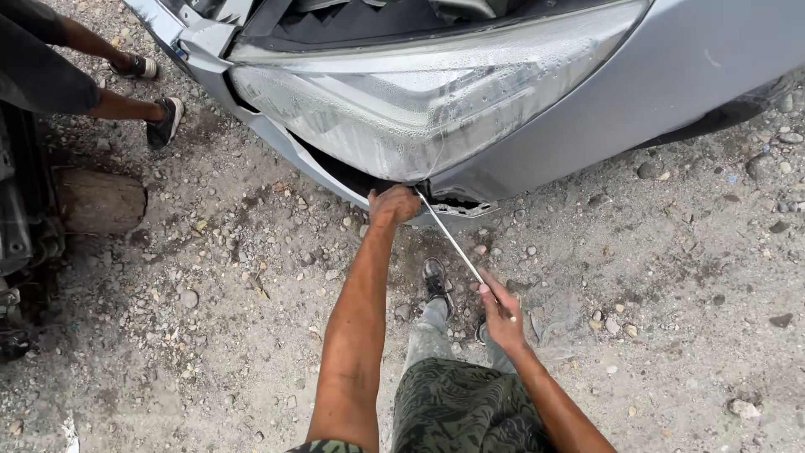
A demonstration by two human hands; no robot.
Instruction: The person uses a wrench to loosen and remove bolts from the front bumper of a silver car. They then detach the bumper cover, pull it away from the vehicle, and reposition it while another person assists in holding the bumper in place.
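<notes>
Down by the gravel ground (251,277), the left hand (394,204) is curling into a fist against the lower edge of the silver car's headlight (419,101), where it meets the bumper (671,75); what it grips, if anything, I cannot tell. Meanwhile the right hand (501,315) is closing around a long thin metal rod (453,243), whose tip is reaching into the gap just beside the left hand. Another person's feet (155,96) are standing at upper left.
</notes>
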